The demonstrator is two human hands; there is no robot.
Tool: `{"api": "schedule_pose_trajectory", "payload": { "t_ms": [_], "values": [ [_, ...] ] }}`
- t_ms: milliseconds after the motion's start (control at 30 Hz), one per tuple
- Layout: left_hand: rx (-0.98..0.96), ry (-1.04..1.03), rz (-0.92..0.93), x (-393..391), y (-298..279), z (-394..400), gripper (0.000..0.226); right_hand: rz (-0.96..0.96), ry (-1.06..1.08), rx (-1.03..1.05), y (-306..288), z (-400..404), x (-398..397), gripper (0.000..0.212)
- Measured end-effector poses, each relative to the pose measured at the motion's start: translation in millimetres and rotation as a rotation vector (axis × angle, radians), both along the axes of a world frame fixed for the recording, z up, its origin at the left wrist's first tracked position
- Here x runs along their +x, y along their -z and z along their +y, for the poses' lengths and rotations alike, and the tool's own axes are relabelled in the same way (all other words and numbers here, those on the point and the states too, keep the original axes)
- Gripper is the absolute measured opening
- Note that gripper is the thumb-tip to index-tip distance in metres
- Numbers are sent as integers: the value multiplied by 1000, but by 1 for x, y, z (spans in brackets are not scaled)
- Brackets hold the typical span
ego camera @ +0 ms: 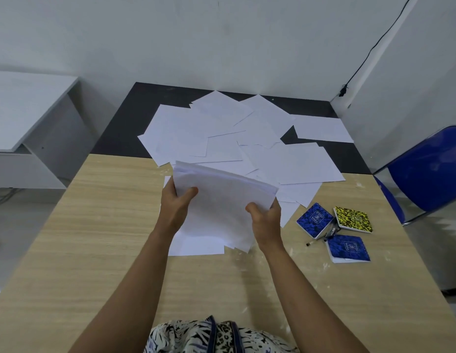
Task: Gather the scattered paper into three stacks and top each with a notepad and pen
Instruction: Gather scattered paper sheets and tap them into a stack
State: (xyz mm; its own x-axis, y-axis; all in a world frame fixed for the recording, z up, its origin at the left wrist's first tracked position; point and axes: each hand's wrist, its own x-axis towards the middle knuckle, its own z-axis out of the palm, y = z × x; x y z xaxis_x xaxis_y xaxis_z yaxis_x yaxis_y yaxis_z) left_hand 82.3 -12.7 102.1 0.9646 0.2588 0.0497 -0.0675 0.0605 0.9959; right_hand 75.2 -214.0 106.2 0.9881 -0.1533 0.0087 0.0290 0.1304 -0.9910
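1. Fingers of left hand (174, 203) and right hand (266, 220) hidden behind held sheaf of paper (221, 200); only thumbs show.
2. Sheaf covers part of the loose sheets (196, 128) beneath.
3. Pens (332, 231) mostly hidden between the three notepads (314, 220); count unclear.
4. Notepad cover print too small to read.
5. Blue chair (428, 169) cut off at right edge.
6. Desk (94, 238) cut off at bottom edge.
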Motion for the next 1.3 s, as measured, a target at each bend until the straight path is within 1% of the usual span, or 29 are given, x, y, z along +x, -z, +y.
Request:
{"api": "schedule_pose_trajectory", "payload": {
  "t_ms": [67, 133, 167, 233, 267, 333, 433, 533, 600, 700, 733, 800, 833, 933, 967, 1033, 1067, 1200, 1300],
  "values": [
    [14, -5, 43, -2, 7, 0, 41, 16, 66, 1, 7, 3, -2, 30],
    [28, 5, 82, -6, 15, 1, 47, 50, 68, -7, 17, 5, -6, 36],
    [37, 8, 100, -7, 17, 1, 46, 72, 52, -19, 22, 5, -7, 38],
    [50, -9, 124, -8, 22, 0, 36, 99, 35, -47, 27, 6, -9, 35],
    [59, -25, 125, -9, 22, -1, 34, 99, 38, -61, 28, 7, -8, 31],
    [74, -50, 100, -10, 19, -3, 37, 64, 64, -89, 25, 7, -8, 25],
    [47, -53, 75, -13, 19, -8, 38, 22, 93, -97, 23, 3, -8, 27],
    [55, -42, 107, -16, 32, -11, 41, 91, 27, -108, 31, 1, -13, 37],
    [94, -19, 157, -19, 42, -14, 40, 141, -28, -180, 42, -4, -15, 37],
    [184, -1, 186, -22, 48, -14, 33, 158, -56, -307, 48, -9, -17, 31],
    [207, -5, 179, -22, 48, -13, 32, 147, -40, -325, 48, -11, -17, 26],
    [242, -20, 164, -22, 46, -10, 32, 121, 5, -340, 48, -17, -18, 9],
    [237, -25, 164, -22, 45, -9, 33, 125, 8, -344, 49, -19, -19, 7],
    [166, -19, 185, -24, 43, -10, 35, 205, -82, -266, 51, -21, -24, 25],
    [146, -11, 189, -24, 43, -12, 35, 238, -113, -253, 49, -21, -26, 27],
    [121, -5, 200, -25, 41, -14, 36, 231, -132, -262, 47, -21, -28, 38],
    [111, -10, 205, -25, 41, -15, 36, 207, -118, -268, 47, -21, -29, 39],
    [100, -10, 184, -25, 38, -18, 35, 131, -24, -234, 47, -26, -29, 34],
    [69, 13, 183, -28, 42, -20, 35, 155, 20, -184, 48, -26, -32, 36]
  ]
}}
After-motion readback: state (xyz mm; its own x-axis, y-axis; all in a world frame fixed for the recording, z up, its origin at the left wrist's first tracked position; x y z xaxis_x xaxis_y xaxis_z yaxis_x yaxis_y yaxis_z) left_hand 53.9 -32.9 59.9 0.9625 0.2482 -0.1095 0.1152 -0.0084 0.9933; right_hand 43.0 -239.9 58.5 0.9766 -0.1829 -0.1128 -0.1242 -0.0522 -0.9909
